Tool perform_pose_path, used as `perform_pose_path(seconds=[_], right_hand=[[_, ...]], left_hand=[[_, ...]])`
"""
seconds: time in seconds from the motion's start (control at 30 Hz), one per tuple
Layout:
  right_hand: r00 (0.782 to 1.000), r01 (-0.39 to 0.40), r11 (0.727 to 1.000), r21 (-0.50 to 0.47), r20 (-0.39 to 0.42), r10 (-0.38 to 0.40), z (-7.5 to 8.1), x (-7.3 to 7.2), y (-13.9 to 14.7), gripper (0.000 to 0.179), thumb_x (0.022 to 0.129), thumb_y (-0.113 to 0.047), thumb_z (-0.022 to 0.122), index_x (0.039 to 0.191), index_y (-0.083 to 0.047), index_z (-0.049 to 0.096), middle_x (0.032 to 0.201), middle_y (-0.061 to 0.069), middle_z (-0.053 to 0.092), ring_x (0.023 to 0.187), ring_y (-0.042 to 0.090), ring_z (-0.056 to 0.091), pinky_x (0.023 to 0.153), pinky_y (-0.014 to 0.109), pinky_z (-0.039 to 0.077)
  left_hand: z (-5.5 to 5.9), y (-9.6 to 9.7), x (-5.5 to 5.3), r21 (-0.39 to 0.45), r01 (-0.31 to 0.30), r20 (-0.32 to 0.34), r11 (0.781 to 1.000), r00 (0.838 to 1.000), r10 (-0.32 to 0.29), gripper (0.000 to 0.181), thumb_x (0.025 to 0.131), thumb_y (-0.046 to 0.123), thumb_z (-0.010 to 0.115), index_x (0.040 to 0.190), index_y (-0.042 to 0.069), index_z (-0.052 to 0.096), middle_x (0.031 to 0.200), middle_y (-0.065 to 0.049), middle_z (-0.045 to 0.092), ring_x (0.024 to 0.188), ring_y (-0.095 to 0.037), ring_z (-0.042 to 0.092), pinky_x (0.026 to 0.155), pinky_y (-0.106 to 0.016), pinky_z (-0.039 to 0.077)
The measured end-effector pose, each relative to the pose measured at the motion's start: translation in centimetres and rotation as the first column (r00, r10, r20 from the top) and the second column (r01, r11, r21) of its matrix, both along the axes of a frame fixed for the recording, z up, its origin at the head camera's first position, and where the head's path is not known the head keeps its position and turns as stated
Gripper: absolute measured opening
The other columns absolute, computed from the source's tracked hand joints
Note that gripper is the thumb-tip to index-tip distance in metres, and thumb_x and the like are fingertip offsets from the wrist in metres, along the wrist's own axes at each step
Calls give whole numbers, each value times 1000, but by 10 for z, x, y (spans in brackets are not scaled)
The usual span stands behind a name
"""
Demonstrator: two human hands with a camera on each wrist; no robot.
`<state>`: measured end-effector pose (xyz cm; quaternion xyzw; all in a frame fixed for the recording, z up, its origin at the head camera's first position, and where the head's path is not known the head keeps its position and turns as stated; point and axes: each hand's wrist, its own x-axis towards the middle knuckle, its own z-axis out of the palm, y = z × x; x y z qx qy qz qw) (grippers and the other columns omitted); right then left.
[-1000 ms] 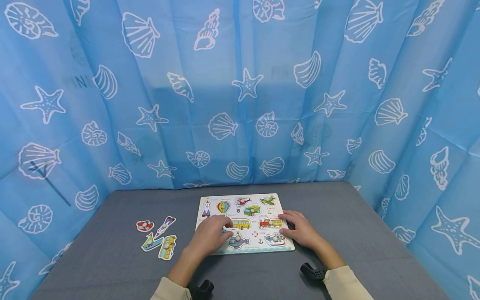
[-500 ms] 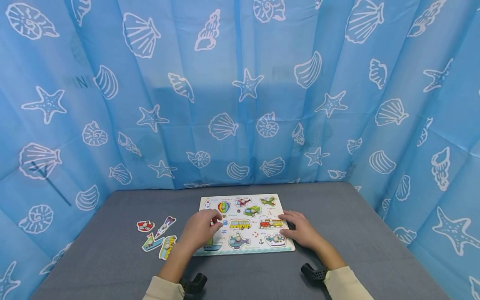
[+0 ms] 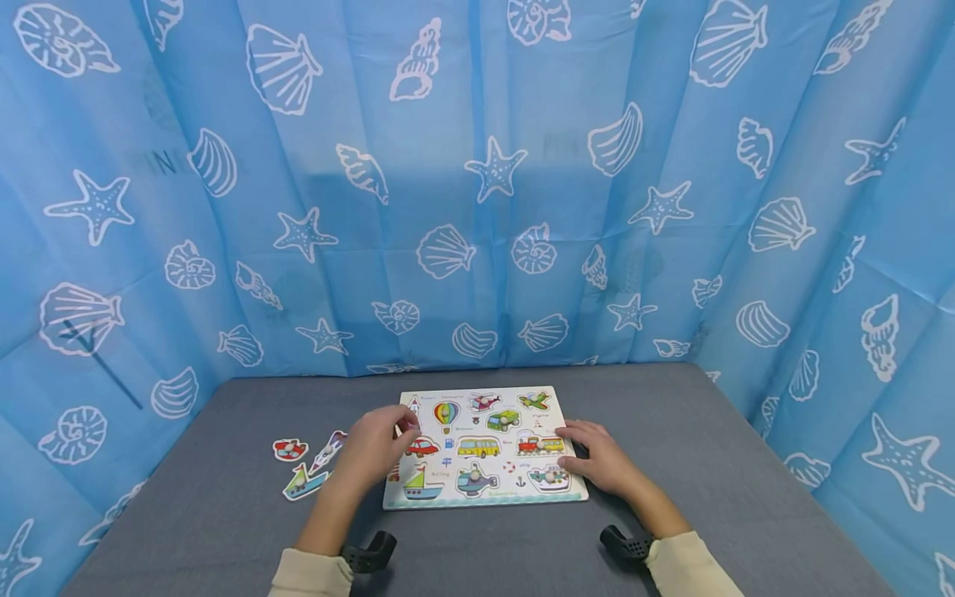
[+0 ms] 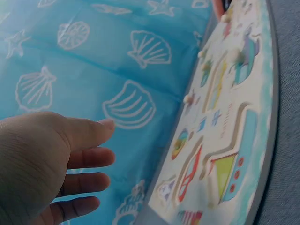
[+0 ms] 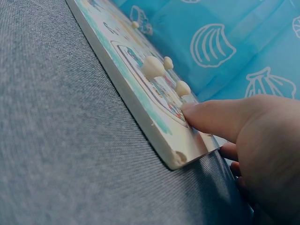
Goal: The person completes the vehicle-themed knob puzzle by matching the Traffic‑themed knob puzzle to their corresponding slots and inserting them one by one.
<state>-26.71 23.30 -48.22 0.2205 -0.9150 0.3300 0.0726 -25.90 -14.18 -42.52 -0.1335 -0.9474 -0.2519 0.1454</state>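
Note:
A wooden peg puzzle board (image 3: 492, 466) with vehicle pictures lies on the table. My left hand (image 3: 370, 448) hovers over its left edge, fingers loosely bent and holding nothing, as the left wrist view also shows. My right hand (image 3: 600, 458) rests at the right edge; its thumb (image 5: 206, 112) touches the surface beside the knobbed ship piece (image 3: 550, 478). Knobbed pieces fill several places, among them the balloon (image 3: 447, 414) and train (image 3: 540, 444). The sailboat recess (image 3: 423, 483) and bus recess (image 3: 479, 447) show no knobs.
Left of the board lie a loose red car piece (image 3: 290, 449), a sailboat piece (image 3: 304, 481) and a rocket piece (image 3: 325, 454), partly behind my left hand. A blue shell-print curtain (image 3: 492, 249) stands behind the grey table (image 3: 634, 390).
My left hand has moved left across the board, uncovering the sailboat and car recesses; its forearm now hides the loose bus piece. My right hand stays at the right edge.

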Motion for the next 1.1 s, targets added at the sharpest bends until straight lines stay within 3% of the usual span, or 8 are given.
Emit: perform_pose_path(seconds=[0.13,0.33,0.53,0.83,0.97,1.1], right_hand=[[999,-7,1000,-1,-50,7,-1,1,-1,47,86,-27,73,123,0,63,132,25,54,124,48,40,95,64,32],[1000,11,1000,20,13,-12,-1,0,-1,47,87,-24,72,126,0,62,135,25,52,128,47,38,99,64,29],[998,27,999,33,49,-28,0,-1,0,47,87,-21,72,128,-2,61,138,22,50,131,45,36,102,62,28],[999,19,1000,24,39,-20,-1,-1,-1,47,87,-21,72,128,-1,61,137,23,51,130,46,36,101,63,28],[999,19,999,29,36,-20,-2,-1,0,47,87,-22,72,128,-1,61,137,23,50,131,46,36,101,63,29],[999,22,999,30,43,-23,-1,-1,0,47,87,-22,72,129,-2,61,138,22,50,131,44,36,102,62,28]], left_hand=[[3,-9,0,16,-45,7,999,999,45,12,88,26,73,95,17,70,73,9,54,66,-12,49,59,-30,42],[5,-26,-1,56,-95,25,994,995,94,9,89,21,71,97,15,70,72,5,53,64,-14,47,58,-33,40],[0,-45,-6,68,-152,76,986,986,147,13,90,23,71,98,14,69,72,2,52,62,-16,46,57,-34,38],[-10,-77,-8,59,-247,139,967,961,237,16,89,20,72,99,9,68,78,0,57,70,-20,51,64,-39,42],[-15,-86,-8,35,-315,177,948,936,304,16,88,19,71,97,6,67,77,-3,58,70,-21,53,64,-41,43],[-21,-94,-6,1,-421,214,907,886,411,13,89,18,68,90,5,66,75,-6,60,69,-24,54,63,-43,41]])
